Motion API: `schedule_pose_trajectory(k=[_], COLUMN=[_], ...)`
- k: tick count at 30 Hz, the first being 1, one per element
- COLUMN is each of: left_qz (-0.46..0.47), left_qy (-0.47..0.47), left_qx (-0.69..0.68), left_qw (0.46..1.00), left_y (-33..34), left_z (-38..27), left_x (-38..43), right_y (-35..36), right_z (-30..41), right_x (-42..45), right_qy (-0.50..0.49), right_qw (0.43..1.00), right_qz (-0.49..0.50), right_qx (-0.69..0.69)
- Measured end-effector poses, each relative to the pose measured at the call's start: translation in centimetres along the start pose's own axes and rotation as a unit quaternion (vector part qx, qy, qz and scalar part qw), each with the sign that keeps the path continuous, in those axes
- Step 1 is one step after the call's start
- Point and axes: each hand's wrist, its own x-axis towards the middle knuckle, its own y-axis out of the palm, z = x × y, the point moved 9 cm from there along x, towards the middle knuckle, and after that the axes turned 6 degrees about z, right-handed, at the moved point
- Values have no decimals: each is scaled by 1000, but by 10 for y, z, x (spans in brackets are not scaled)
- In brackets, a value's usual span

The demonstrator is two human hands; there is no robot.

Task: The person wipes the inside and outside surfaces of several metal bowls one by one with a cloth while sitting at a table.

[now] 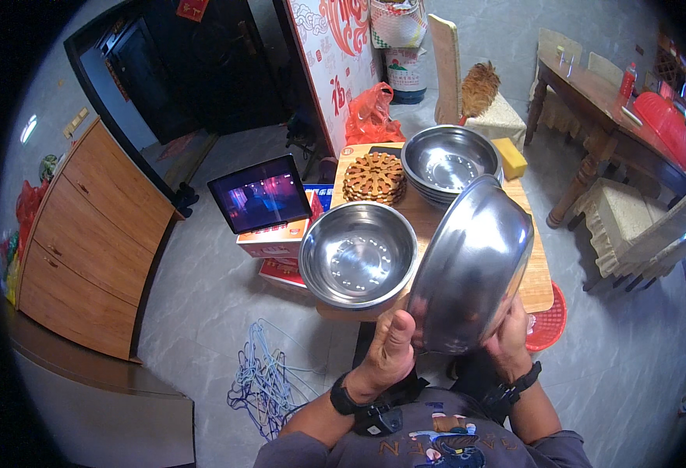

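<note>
Between my hands a shiny stainless steel bowl point(471, 269) is tilted steeply on its side, over the near edge of a small wooden table point(536, 286). My left hand point(387, 351) is at the bowl's lower left, thumb raised, fingers mostly hidden behind the metal. My right hand point(509, 339) grips the lower right rim. Left of it, another steel bowl point(357, 257) stands upright at the table's left edge. Farther back is a stack of steel bowls point(451, 161), beside a pile of brown slatted wooden trivets point(374, 178). A yellow sponge block point(509, 158) lies right of the stack.
A tablet point(261, 196) showing a video stands on boxes point(276, 240) left of the table. Clothes hangers point(267, 380) lie tangled on the floor. A red basket point(550, 319) stands under the table's right corner. Chairs and a dining table point(594, 99) are at right, a wooden cabinet point(94, 234) at left.
</note>
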Motion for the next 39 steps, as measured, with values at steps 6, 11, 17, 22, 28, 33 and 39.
schedule_pose_trajectory(k=[6, 11, 17, 22, 28, 33, 39], left_qz=[77, 142, 175, 176, 176, 200, 259], left_qy=[-23, -101, -150, -165, -205, -246, -251], left_qx=[-16, -11, -7, -1, 17, 44, 88], left_qw=[997, 985, 973, 970, 963, 947, 929], left_y=[20, 21, 27, 26, 28, 31, 41], left_z=[-5, -2, -6, -2, -3, -2, -10], left_x=[4, 1, 2, 3, 5, 5, 8], right_y=[-13, -29, 3, 31, 69, 98, 133], right_z=[18, 59, 104, 118, 132, 135, 129], right_x=[7, 13, 5, 1, -10, -24, -41], right_qy=[-5, -58, -152, -159, -228, -277, -270], right_qw=[1000, 993, 931, 926, 872, 808, 768], right_qz=[-3, 32, 31, 36, 107, 178, 230], right_qx=[-13, -99, -330, -340, -419, -489, -534])
